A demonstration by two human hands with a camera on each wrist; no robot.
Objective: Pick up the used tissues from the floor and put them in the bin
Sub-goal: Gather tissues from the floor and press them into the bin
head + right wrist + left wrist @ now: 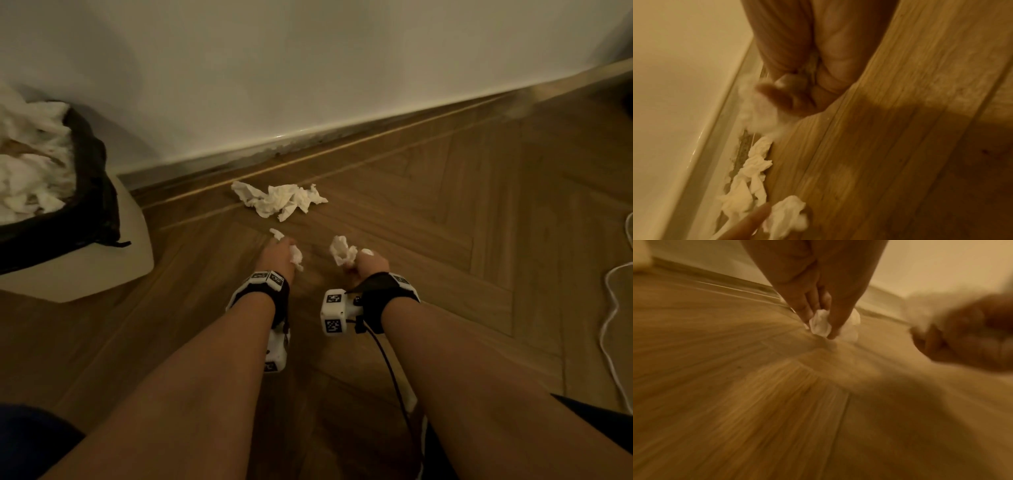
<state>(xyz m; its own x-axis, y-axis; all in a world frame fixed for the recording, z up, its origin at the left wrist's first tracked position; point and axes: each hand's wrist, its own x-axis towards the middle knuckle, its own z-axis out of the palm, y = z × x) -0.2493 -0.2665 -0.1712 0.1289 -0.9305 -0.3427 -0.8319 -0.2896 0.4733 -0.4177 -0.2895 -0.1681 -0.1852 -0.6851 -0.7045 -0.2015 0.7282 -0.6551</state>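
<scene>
Bin [102,205] far left — loose tissues [279,202] by skirting [308,137].

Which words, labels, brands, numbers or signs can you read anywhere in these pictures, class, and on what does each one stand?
There is no readable text in any view.
The white wrist camera blocks carry black-and-white square marker patterns; these are codes, not letters or numbers.
The bin, the tissues on the floor, the wall and the floor show no print.
Both wrist views are too blurred to show any lettering.
</scene>
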